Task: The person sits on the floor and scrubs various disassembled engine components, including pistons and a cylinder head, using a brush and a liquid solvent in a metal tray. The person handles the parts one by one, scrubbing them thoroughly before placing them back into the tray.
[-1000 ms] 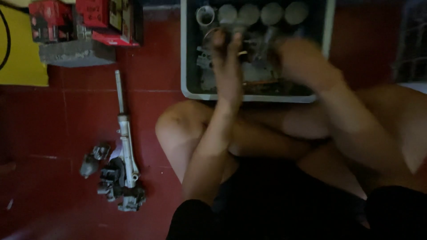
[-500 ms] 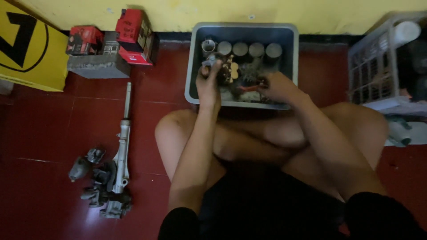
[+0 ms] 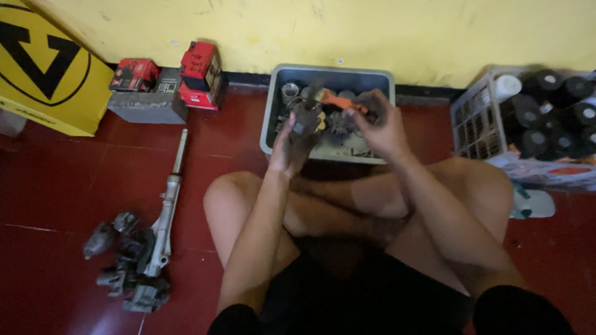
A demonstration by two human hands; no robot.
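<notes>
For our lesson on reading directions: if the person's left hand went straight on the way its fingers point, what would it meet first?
Probably the grey tub of metal parts; the left hand, holding a dark part, points toward it.

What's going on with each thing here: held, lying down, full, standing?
Left hand: shut on a dark metal part, held above the tub.
Right hand: shut on an orange-handled brush.
Grey tub: open, holding metal parts.
Steering column: lying flat on the red floor.
White crate: filled with dark rolls.
</notes>
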